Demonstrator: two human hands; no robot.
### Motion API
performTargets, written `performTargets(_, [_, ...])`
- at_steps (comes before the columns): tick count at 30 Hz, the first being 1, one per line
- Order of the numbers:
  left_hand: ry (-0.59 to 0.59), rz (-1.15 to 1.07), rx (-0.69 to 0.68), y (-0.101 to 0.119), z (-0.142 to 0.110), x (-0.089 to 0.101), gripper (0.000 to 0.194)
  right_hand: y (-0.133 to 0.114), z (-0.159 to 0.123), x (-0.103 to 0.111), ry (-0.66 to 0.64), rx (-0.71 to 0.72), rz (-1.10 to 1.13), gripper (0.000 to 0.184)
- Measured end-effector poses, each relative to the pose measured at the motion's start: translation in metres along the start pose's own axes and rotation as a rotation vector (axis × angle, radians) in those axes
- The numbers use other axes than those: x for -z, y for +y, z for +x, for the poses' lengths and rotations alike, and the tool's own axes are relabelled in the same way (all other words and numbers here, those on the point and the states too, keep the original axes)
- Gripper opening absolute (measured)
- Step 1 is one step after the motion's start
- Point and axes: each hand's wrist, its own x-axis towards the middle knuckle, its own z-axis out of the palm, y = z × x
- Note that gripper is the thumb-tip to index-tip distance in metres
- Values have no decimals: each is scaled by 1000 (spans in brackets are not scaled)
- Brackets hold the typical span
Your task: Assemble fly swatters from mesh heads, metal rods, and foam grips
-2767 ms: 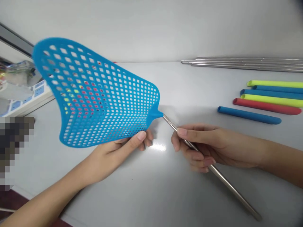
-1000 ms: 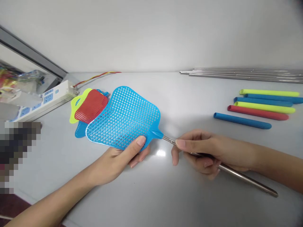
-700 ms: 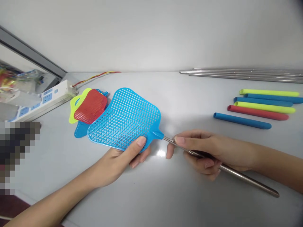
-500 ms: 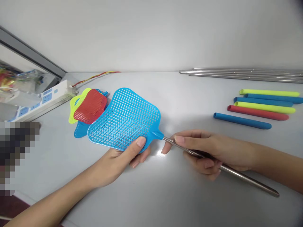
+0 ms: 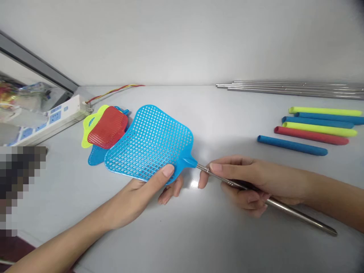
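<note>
The left hand (image 5: 148,193) is nearest, and its grip is closed on the edge of a flat blue plastic fly swatter head (image 5: 148,142). The right hand (image 5: 241,182) has a narrow grip around a thin steel rod (image 5: 301,220). The rod's long axis goes from lower right up to the swatter's blue neck (image 5: 189,162), which lies between both hands, nearer the right fingertips (image 5: 216,167). Behind, at left, a red mesh swatter head (image 5: 108,127) lies on a yellow one (image 5: 88,132). At right lie coloured foam tubes (image 5: 313,129) and, farthest, long steel rods (image 5: 290,89).
</note>
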Motion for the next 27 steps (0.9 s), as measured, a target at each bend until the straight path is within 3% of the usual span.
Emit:
performTargets(13, [-44, 37, 31, 4, 3, 9, 37, 1, 0, 0, -23, 2, 17, 31])
performTargets(22, [-58, 11, 11, -1, -1, 8, 25, 1, 1, 2, -24, 10, 25, 30])
performTargets(27, [-47, 69, 23, 1, -1, 8, 33, 1, 1, 2, -24, 9, 24, 30])
